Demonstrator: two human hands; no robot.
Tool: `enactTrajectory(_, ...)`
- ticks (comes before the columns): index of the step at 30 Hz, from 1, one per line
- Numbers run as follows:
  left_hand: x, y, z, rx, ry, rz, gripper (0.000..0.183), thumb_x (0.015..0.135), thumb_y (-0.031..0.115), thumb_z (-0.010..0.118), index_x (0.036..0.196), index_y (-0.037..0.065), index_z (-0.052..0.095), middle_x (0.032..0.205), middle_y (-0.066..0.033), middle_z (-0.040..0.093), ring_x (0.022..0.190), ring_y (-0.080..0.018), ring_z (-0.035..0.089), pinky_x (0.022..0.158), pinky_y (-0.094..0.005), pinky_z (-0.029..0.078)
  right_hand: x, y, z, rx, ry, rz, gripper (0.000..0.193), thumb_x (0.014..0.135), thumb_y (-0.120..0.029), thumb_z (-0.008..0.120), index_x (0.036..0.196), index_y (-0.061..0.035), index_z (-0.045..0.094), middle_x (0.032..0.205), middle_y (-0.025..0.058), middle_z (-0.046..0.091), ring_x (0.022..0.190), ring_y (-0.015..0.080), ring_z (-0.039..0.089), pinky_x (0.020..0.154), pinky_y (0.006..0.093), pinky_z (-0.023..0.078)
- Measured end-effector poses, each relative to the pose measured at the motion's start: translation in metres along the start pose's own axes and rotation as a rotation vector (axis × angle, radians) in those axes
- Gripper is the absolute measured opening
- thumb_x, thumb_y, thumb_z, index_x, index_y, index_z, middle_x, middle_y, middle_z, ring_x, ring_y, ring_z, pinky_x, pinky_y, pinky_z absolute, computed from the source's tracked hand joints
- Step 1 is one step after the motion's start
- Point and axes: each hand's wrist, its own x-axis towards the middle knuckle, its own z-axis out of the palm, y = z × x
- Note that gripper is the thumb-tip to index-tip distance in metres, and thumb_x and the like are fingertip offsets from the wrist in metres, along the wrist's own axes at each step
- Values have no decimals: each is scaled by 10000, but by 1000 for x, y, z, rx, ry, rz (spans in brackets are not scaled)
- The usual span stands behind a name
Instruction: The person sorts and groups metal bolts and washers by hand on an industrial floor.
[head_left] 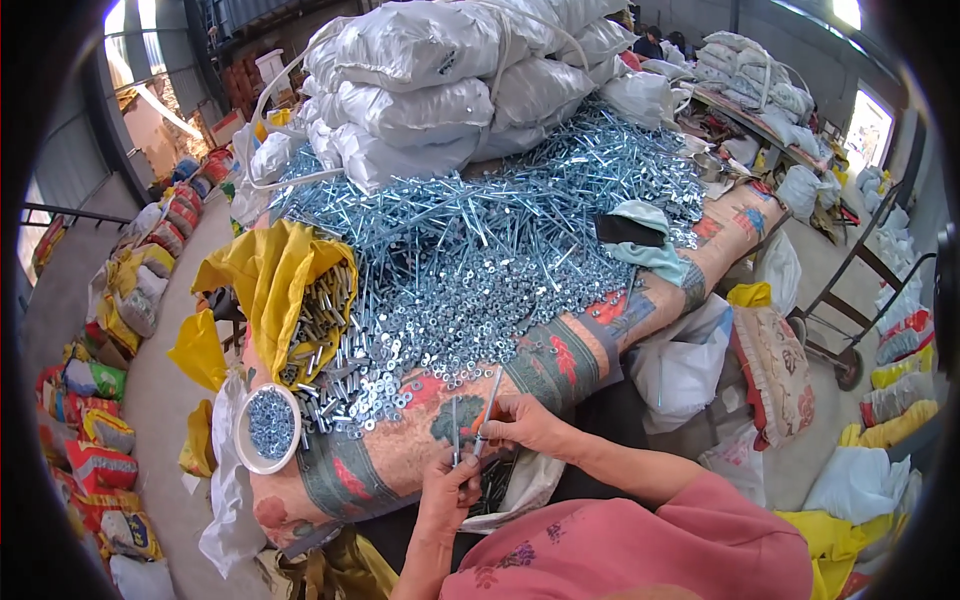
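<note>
My left hand (450,487) is closed around the lower end of a long thin metal bolt (455,428) that points up and away. Just to its right, my right hand (525,424) pinches a second long bolt (493,392), with a small orange piece (483,418) showing by the fingertips. The two hands nearly meet at the near edge of a table under a flowered cover (345,470). Beyond them spreads a heap of loose nuts (470,325) and washers, and behind that a large pile of long bolts (450,225). My fingers hide the lower ends of both bolts.
At the left, a white bowl (241,440) holds small metal parts, beside a yellow sack (270,265) spilling metal sleeves (325,300). Stacked white sacks (410,60) stand behind the pile. A pale blue cloth (655,258) lies right. A hand truck (850,300) and more bags flank the table.
</note>
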Motion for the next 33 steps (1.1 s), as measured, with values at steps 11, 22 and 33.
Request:
enactTrajectory(11, 2, -27, -6, 911, 384, 628, 117, 801, 111, 608, 847, 5, 591, 580, -49, 543, 504, -110, 481, 481, -273, 379, 11, 55, 16, -172, 212, -150, 287, 813, -175, 647, 1058, -36, 588, 832, 10, 606, 670, 54, 527, 617, 214, 461)
enactTrajectory(22, -5, -20, -42, 385, 310, 291, 209, 846, 222, 559, 858, 16, 593, 530, 31, 448, 426, -26, 362, 377, -184, 246, 9, 15, 1, -404, -9, 159, 215, 803, -93, 585, 996, -3, 617, 758, -5, 588, 686, 61, 548, 599, 193, 435)
enactTrajectory(33, -16, -8, -55, -260, 203, 279, 187, 899, 182, 444, 938, 21, 530, 688, -27, 505, 448, -48, 348, 390, -184, 263, 125, 40, 33, -1458, 140, -532, 164, 750, -164, 630, 853, -54, 564, 826, 112, 506, 791, 282, 549, 658, 370, 466)
